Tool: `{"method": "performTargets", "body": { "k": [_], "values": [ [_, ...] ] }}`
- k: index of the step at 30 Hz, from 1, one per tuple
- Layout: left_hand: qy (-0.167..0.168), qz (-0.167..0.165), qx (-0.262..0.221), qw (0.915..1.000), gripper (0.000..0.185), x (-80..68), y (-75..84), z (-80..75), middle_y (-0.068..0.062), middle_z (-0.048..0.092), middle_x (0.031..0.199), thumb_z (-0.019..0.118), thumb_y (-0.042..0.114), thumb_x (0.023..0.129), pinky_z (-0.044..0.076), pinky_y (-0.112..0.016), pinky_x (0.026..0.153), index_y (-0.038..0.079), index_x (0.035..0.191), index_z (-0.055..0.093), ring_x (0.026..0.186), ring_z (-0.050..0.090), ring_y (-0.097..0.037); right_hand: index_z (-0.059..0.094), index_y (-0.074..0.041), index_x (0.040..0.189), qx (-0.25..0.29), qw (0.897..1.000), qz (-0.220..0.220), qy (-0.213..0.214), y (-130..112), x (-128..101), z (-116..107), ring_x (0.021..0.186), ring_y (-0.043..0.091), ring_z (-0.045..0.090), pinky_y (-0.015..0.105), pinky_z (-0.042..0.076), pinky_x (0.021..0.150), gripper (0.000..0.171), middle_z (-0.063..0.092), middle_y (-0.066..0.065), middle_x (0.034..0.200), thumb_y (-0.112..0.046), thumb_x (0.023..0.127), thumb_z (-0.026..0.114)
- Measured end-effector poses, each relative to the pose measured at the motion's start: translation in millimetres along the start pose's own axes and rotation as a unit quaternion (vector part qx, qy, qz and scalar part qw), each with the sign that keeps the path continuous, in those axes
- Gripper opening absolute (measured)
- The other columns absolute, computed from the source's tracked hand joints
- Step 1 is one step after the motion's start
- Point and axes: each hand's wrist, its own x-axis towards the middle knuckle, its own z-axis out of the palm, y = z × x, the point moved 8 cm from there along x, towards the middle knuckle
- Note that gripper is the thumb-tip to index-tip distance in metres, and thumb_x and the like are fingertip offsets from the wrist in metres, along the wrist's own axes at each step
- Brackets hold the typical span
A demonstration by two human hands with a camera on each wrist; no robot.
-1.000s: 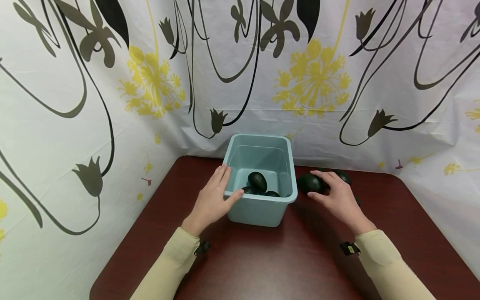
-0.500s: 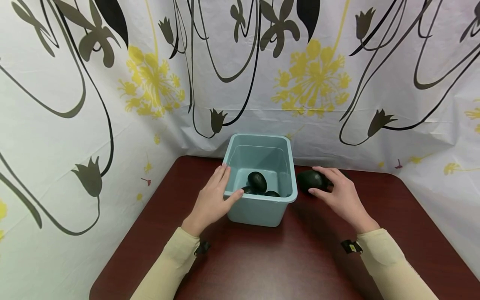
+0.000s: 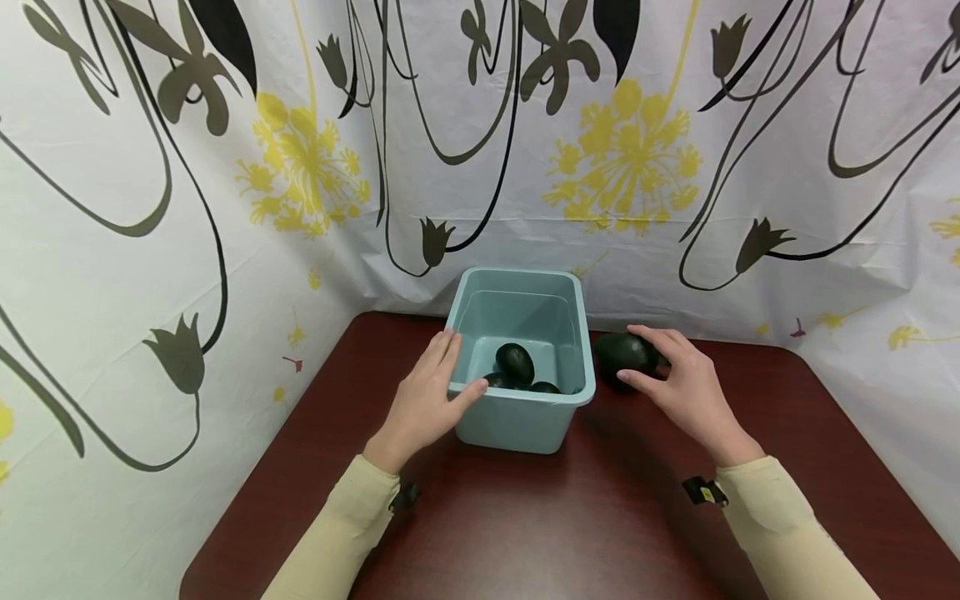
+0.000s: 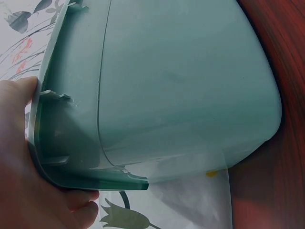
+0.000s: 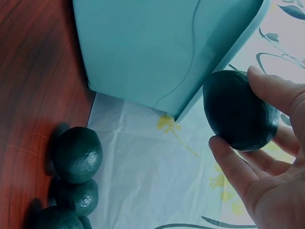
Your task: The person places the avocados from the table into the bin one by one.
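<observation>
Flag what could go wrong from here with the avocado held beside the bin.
The right hand pinches the avocado with fingertips only, so it might slip and roll across the table. It sits close to the bin rim, which it could clip. Dropped in, it may bruise the avocados in the bin. The left hand grips the rim.

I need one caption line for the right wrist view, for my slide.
Right hand holds a dark avocado beside the teal bin; three more avocados lie on the table.
</observation>
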Motion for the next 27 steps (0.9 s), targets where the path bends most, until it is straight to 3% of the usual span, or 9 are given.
{"method": "performTargets", "body": {
  "k": [9,12,17,27],
  "values": [
    [0.004,0.002,0.0,1.0,0.091,0.0,0.2,0.0,-0.012,0.024,0.165,0.04,0.072,0.097,0.035,-0.048,0.112,0.005,0.159,0.029,0.152,0.018,-0.022,0.056,-0.028,0.144,0.001,1.0,-0.004,0.004,-6,2,-3,0.112,0.02,0.059,0.042,0.056,0.081,0.069,0.057,-0.001,0.129,-0.031,0.082,0.086],
    [0.004,0.001,0.0,1.0,0.091,0.2,0.1,0.1,-0.012,0.024,0.165,0.04,0.072,0.097,0.034,-0.047,0.112,0.005,0.158,0.029,0.152,0.018,-0.022,0.056,-0.03,0.144,0.0,1.0,-0.006,0.006,-9,3,-4,0.113,0.019,0.059,0.027,0.055,0.082,0.069,0.057,-0.003,0.129,-0.033,0.082,0.086],
    [0.005,0.004,0.001,1.0,0.09,0.4,0.1,0.2,-0.013,0.025,0.164,0.041,0.071,0.097,0.035,-0.047,0.112,0.005,0.158,0.03,0.152,0.018,-0.022,0.056,-0.032,0.144,0.009,1.0,-0.012,0.012,-15,3,-5,0.114,0.017,0.058,0.006,0.044,0.082,0.07,0.057,-0.005,0.13,-0.034,0.081,0.086],
    [0.007,0.005,0.004,1.0,0.09,1.1,-1.1,1.6,-0.013,0.025,0.164,0.041,0.071,0.097,0.036,-0.047,0.112,0.006,0.158,0.029,0.152,0.018,-0.022,0.057,-0.032,0.144,0.029,0.999,-0.015,0.01,-20,7,-2,0.113,0.017,0.058,0.007,0.045,0.084,0.071,0.058,-0.006,0.129,-0.034,0.079,0.087]
  ]
}}
